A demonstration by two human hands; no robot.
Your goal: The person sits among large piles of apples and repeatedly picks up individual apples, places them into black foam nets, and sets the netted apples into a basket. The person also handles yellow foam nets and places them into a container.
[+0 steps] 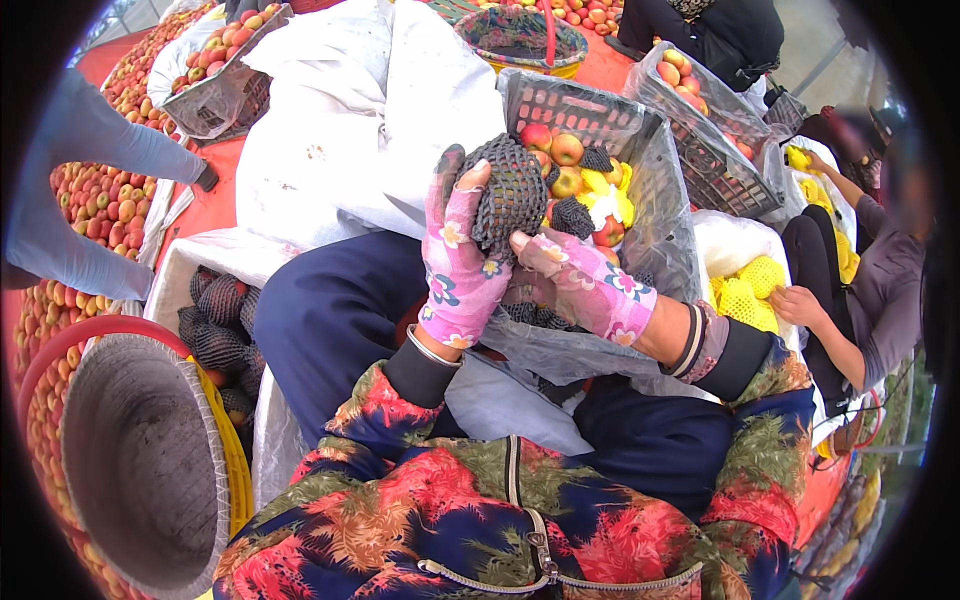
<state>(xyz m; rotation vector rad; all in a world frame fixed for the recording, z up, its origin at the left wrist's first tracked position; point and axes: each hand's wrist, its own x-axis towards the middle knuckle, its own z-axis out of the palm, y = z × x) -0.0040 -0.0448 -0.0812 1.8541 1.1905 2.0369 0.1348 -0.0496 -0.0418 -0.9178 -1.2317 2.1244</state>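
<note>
My left hand, in a pink flowered fingerless glove, holds up a fruit wrapped in a dark foam net sleeve. My right hand, in the same kind of glove, grips the lower edge of that sleeve. Both hands are over my lap, just in front of a grey plastic crate lined with clear plastic. The crate holds red-yellow apples, dark net sleeves and yellow net sleeves.
A pile of dark net-wrapped fruit lies at my left on white sheeting. A round woven basket with a red handle stands at lower left. Loose apples cover the ground. A person at right handles yellow net sleeves. More crates stand behind.
</note>
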